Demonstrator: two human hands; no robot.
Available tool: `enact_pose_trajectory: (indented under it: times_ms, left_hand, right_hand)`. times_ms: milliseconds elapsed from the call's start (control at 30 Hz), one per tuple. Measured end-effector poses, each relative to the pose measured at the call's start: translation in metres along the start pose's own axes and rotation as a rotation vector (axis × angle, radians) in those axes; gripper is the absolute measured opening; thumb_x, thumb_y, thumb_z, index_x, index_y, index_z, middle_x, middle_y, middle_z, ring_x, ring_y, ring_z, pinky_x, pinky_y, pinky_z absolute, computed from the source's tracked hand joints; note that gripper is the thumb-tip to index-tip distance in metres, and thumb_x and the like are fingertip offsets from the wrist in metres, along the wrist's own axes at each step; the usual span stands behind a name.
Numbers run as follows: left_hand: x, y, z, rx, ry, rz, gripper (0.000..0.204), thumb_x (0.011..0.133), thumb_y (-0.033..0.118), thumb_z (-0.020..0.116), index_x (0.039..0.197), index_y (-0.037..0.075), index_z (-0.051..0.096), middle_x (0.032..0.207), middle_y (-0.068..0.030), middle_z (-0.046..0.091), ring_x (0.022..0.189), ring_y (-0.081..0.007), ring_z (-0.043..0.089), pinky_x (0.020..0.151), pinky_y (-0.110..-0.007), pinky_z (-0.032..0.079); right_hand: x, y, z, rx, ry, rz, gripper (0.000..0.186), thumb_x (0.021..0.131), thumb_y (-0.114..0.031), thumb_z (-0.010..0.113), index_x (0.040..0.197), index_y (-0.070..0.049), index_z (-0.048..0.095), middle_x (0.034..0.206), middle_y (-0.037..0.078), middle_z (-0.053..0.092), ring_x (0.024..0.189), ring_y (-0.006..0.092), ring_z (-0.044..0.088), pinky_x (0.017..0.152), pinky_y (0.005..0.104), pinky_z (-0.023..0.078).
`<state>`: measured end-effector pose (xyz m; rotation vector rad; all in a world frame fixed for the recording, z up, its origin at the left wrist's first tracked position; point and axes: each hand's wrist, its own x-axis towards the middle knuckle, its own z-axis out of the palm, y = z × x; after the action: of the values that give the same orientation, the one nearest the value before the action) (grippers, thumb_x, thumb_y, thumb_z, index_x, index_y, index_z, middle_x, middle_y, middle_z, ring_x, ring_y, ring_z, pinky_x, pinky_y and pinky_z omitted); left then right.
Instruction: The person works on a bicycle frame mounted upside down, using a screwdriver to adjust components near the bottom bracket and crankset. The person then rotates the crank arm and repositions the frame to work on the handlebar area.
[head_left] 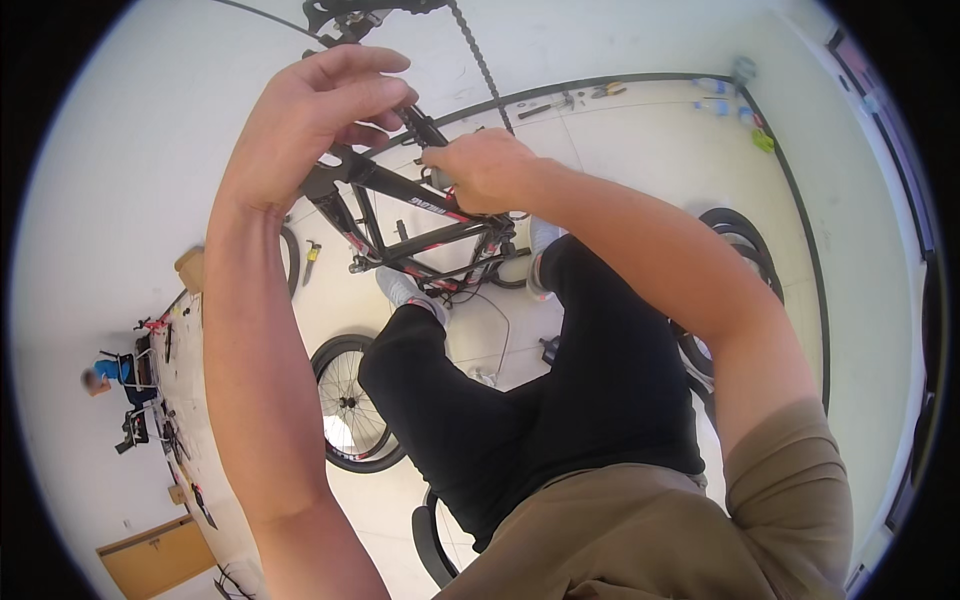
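Observation:
A black bicycle frame (425, 200) with red and white markings stands in front of me between my feet. My left hand (350, 105) is at the top of a black upright tube, fingers loosely curved and apart; whether they touch it is partly hidden. Just below, my right hand (470, 165) is closed on the upper part of the frame; what lies inside its fingers is mostly covered. A black chain (480, 65) hangs behind the hands from a dark fitting (365, 15).
Wheels lie left (350, 405) and right (740, 235) of my legs. Tools (555, 105) and plastic bottles (712, 105) line the floor by the far wall. At left, a person in blue (110, 372) is near black metal equipment, a cardboard box (190, 270) and a wooden door (155, 560).

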<state>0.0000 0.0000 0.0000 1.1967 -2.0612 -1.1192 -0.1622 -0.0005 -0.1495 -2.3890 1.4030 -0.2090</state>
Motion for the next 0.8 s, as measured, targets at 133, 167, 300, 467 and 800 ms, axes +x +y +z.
enact_pose_trajectory:
  times_ms: [133, 167, 300, 467, 800]
  left_hand:
    - [-0.001, 0.003, -0.004, 0.012, -0.024, -0.031, 0.034, 0.089, 0.023, 0.071, 0.116, 0.004, 0.067, 0.099, -0.0080, 0.072, 0.081, -0.0113, 0.067, 0.077, -0.028, 0.056]
    - [-0.001, 0.004, -0.006, 0.025, -0.035, -0.043, 0.033, 0.089, 0.023, 0.071, 0.116, 0.004, 0.067, 0.099, -0.0080, 0.072, 0.081, -0.0112, 0.067, 0.077, -0.028, 0.055]
    - [-0.001, 0.006, -0.007, 0.018, -0.003, -0.024, 0.042, 0.085, 0.026, 0.071, 0.117, 0.000, 0.066, 0.099, -0.0090, 0.071, 0.084, -0.0132, 0.065, 0.079, -0.029, 0.053]
    - [0.003, 0.004, -0.001, -0.007, -0.006, -0.009, 0.037, 0.088, 0.025, 0.072, 0.117, 0.003, 0.066, 0.101, -0.0083, 0.072, 0.081, -0.0122, 0.067, 0.078, -0.029, 0.055]
    - [-0.001, 0.002, 0.000, -0.051, 0.017, -0.067, 0.034, 0.086, 0.020, 0.073, 0.115, 0.002, 0.067, 0.098, -0.0096, 0.072, 0.080, -0.0129, 0.067, 0.077, -0.030, 0.056]
  right_hand:
    - [-0.007, 0.004, 0.012, 0.176, 0.114, -0.065, 0.045, 0.082, -0.012, 0.062, 0.127, -0.012, 0.061, 0.096, 0.020, 0.068, 0.094, 0.0359, 0.065, 0.083, 0.0452, 0.051]
    - [-0.007, 0.005, 0.022, 0.239, 0.161, -0.103, 0.041, 0.082, -0.013, 0.063, 0.123, -0.011, 0.064, 0.096, 0.020, 0.068, 0.091, 0.0365, 0.065, 0.082, 0.0447, 0.051]
    - [-0.009, 0.028, 0.034, 0.568, 0.350, -0.085, 0.030, 0.083, -0.016, 0.070, 0.111, -0.005, 0.068, 0.085, 0.015, 0.069, 0.078, 0.0261, 0.065, 0.073, 0.0376, 0.050]
    - [-0.046, 0.068, 0.080, 0.809, 0.470, 0.295, 0.022, 0.082, -0.016, 0.074, 0.097, 0.000, 0.070, 0.077, 0.008, 0.068, 0.070, 0.0130, 0.060, 0.067, 0.0309, 0.049]
    - [-0.022, 0.074, 0.148, 1.160, 0.305, 0.530, 0.021, 0.079, -0.018, 0.077, 0.092, -0.003, 0.072, 0.069, 0.005, 0.064, 0.058, 0.0131, 0.058, 0.053, 0.0302, 0.046]
